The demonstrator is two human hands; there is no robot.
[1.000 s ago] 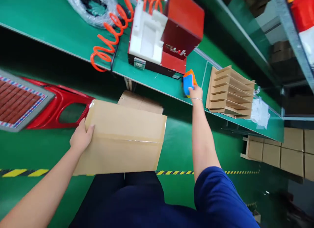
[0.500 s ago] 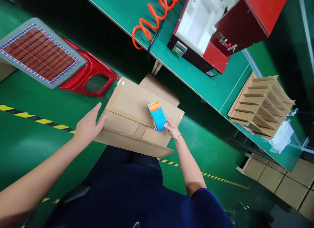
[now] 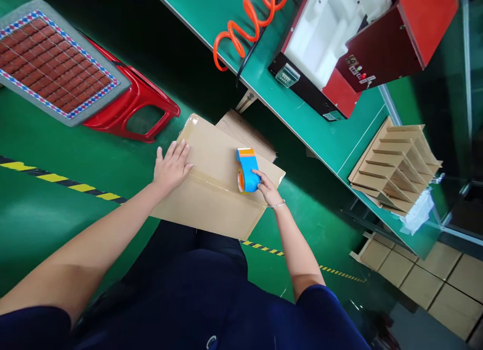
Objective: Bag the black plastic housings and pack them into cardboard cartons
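In front of my body is a cardboard box [image 3: 215,151] with clear tape shining at its corners. My left hand [image 3: 171,166] lies flat on the box's left part, fingers spread. A blue and orange tape dispenser [image 3: 249,174] is in my right hand [image 3: 268,189], over the right part of the box; its thumb side grips the dispenser's near end. Part of the tape roll shows at the dispenser's left side. I cannot tell whether the dispenser touches the cardboard.
A red plastic stool [image 3: 143,106] with a patterned cushion stands at the left. Along the green workbench [image 3: 302,121] are an orange coiled hose [image 3: 245,30], a red and black machine [image 3: 328,96] and a cardboard divider rack [image 3: 392,164]. Cardboard boxes [image 3: 422,284] sit lower right.
My left hand has come down onto the box's top. The near flap, raised before, now lies folded down. The tape dispenser in my right hand has turned and shifted slightly right.
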